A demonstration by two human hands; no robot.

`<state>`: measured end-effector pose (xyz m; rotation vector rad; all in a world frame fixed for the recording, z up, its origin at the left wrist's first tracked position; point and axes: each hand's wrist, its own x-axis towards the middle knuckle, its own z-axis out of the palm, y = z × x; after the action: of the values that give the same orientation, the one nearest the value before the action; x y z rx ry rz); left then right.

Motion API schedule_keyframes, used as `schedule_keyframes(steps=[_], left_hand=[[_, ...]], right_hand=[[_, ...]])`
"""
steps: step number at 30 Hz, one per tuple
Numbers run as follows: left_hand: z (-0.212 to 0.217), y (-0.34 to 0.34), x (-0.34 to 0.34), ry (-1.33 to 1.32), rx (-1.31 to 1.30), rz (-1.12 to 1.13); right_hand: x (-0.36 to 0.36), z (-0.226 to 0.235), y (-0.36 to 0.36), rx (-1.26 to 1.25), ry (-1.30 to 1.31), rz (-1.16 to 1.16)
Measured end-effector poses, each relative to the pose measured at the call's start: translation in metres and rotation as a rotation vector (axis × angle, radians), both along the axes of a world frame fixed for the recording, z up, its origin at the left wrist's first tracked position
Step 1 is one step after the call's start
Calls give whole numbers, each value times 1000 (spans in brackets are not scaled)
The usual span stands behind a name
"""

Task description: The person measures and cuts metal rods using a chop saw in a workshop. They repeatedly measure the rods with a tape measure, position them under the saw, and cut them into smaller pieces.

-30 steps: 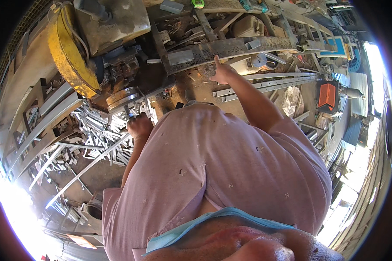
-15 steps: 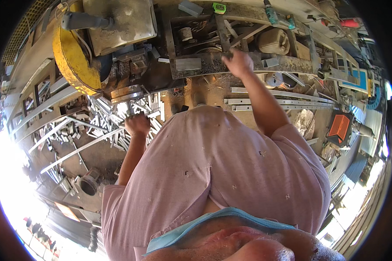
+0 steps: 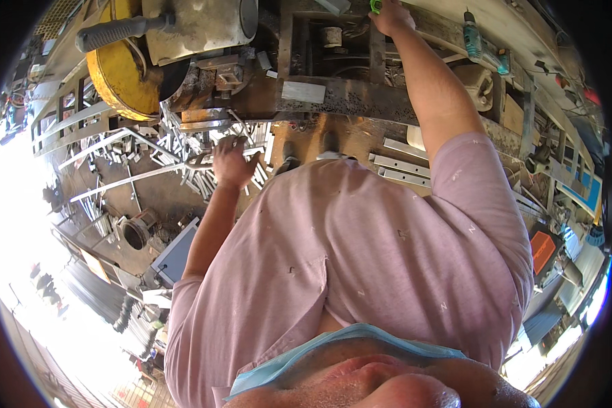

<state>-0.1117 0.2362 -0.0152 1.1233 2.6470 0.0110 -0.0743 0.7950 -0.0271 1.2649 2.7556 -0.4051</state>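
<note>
My right hand (image 3: 392, 18) reaches across the metal bench frame to its far side. Its fingers close on a green tape measure (image 3: 375, 6), which the top edge of the picture partly cuts off. Lower down on the left, my left hand (image 3: 234, 164) hangs with its fingers apart and nothing in them. It is beside the metal crank handle (image 3: 198, 163) below the cut-off saw's vise. The yellow-guarded cut-off saw (image 3: 115, 78) stands beyond that hand, with its dark grip (image 3: 115, 32) at the upper left.
A short metal block (image 3: 303, 92) lies on the bench frame (image 3: 367, 95). A teal cordless drill (image 3: 479, 47) rests at the far right. Cut metal offcuts (image 3: 197, 180) are heaped on the floor at left. Long square tubes (image 3: 401, 170) lie under my right arm.
My right hand has moved from the bench's near rail to the tape measure. The left hand has let go of the crank handle and spread its fingers. The view has shifted.
</note>
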Motion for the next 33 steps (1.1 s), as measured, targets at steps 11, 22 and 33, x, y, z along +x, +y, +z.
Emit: schedule_keyframes(steps=[11,22,33], left_hand=[[36,149,9,44,256,-319],[64,204,1,-355,85,-218],[92,155,6,-1542,741,-46]], right_hand=[[137,5,-71,-1513,1077,-410],[236,37,-195,-1793,811,-467],[147,100,-198,-1393,635,224]])
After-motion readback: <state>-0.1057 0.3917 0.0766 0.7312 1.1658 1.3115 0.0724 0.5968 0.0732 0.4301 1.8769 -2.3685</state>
